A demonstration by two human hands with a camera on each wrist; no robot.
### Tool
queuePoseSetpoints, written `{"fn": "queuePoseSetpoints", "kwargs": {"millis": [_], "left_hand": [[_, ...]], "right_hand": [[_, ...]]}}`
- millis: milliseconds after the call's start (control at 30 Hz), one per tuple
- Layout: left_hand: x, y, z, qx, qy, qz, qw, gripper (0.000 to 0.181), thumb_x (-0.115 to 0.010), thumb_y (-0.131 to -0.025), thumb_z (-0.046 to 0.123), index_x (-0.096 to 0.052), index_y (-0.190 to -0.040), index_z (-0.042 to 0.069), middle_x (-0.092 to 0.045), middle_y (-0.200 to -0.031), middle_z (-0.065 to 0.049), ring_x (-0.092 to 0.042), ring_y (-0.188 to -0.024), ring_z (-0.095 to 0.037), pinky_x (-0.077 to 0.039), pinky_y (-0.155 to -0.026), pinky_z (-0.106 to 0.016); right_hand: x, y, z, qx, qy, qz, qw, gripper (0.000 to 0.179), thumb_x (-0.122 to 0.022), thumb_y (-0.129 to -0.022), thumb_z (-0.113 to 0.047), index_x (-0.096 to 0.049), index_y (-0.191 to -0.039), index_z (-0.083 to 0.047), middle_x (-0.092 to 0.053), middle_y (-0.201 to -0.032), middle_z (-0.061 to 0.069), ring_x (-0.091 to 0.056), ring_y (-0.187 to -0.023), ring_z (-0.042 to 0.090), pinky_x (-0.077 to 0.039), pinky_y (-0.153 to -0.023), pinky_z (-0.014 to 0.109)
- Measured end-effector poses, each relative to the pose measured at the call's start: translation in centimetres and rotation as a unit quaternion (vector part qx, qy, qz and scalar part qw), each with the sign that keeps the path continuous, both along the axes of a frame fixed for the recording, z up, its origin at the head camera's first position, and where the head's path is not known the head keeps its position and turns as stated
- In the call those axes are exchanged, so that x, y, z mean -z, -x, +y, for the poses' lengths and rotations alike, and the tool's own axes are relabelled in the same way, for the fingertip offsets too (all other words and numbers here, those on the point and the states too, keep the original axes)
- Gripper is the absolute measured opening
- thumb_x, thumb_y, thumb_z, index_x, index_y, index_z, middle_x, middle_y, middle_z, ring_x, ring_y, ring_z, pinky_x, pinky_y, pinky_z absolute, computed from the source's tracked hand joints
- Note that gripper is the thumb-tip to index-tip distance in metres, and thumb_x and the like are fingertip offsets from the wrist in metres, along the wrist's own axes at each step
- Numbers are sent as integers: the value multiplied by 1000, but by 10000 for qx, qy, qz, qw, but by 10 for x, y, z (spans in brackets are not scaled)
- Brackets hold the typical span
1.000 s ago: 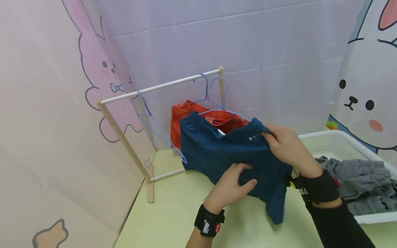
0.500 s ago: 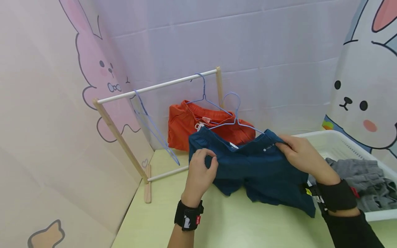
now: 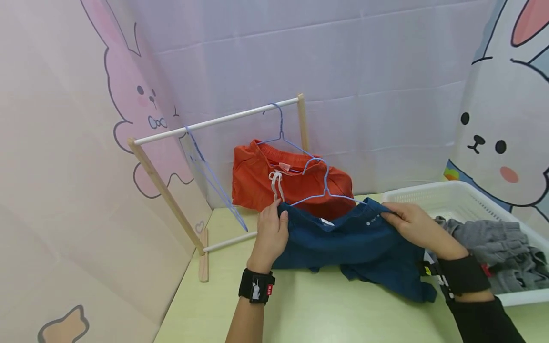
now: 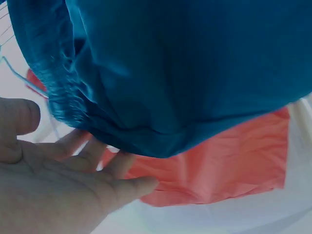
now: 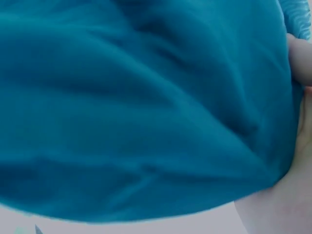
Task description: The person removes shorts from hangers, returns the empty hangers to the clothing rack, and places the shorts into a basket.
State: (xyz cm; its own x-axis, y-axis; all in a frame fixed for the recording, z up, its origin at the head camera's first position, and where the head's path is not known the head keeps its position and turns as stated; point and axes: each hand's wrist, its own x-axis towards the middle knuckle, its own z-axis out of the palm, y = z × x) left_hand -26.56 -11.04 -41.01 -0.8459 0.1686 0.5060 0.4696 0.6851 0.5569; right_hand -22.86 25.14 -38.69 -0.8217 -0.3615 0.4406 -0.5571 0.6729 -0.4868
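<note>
Dark blue shorts (image 3: pixel 343 243) are spread in front of me, with a blue hanger (image 3: pixel 327 190) standing up out of their waistband. My right hand (image 3: pixel 418 228) pinches the right end of the waistband, thumb in front. At the left end is my left hand (image 3: pixel 270 236); in the left wrist view its fingers (image 4: pixel 119 165) reach behind the cloth's edge, the thumb held apart from it. Orange shorts (image 3: pixel 253 176) with a white drawstring hang behind on another hanger (image 3: pixel 281 126). In the right wrist view the blue cloth (image 5: pixel 146 122) fills most of the frame.
A wooden rack with a white rail (image 3: pixel 223 119) stands at the back left. One bare hanger (image 3: pixel 214 178) hangs near its left end. On the right, a white basket (image 3: pixel 411 193) holds grey clothing (image 3: pixel 493 238). Printed cloth walls enclose the pale green table (image 3: pixel 317 309).
The blue shorts and their hanger have moved right and lower, away from the rack. My left hand has gone from the front of the cloth to the waistband's left end.
</note>
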Motion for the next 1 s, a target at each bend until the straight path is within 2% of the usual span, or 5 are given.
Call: {"fn": "queuePoseSetpoints", "kwargs": {"millis": [167,467,633,800,1000], "left_hand": [[12,9,-6,20,25,-187,9998,40,-39,-114,27,-52,-140,1,-59,-131,-17,-50,-123,-35,-39,-107,-51],[22,16,-23,305,7,-66,9995,31,-47,-111,33,-63,-127,12,-67,-115,-6,-54,-103,-23,-47,-87,-41],[25,15,-29,448,-295,185,9984,24,-52,-109,34,-65,-118,16,-63,-101,-4,-60,-97,-21,-50,-81,-41],[24,12,-32,528,-481,450,9964,22,-54,-109,33,-66,-116,16,-62,-97,-3,-61,-91,-18,-51,-76,-39],[17,6,-32,466,-291,626,9965,22,-53,-109,32,-66,-114,15,-67,-99,0,-65,-91,-17,-55,-80,-41]], "right_hand": [[12,6,3,60,-69,286,9995,17,-57,-103,-1,-64,-97,-14,-49,-77,-8,-49,-74,7,-39,-67,29],[21,10,1,398,-119,638,9971,19,-61,-102,-2,-72,-115,-9,-75,-109,11,-69,-96,27,-55,-82,51],[22,9,-3,476,-18,868,9951,21,-65,-99,-1,-76,-114,-10,-76,-107,7,-69,-92,17,-57,-78,44],[22,7,-4,564,235,773,9951,21,-68,-99,-6,-76,-117,-13,-76,-110,6,-69,-97,17,-57,-82,37],[24,5,-4,552,515,836,9936,21,-65,-100,-4,-75,-117,-12,-76,-111,7,-67,-97,7,-48,-83,14]]}}
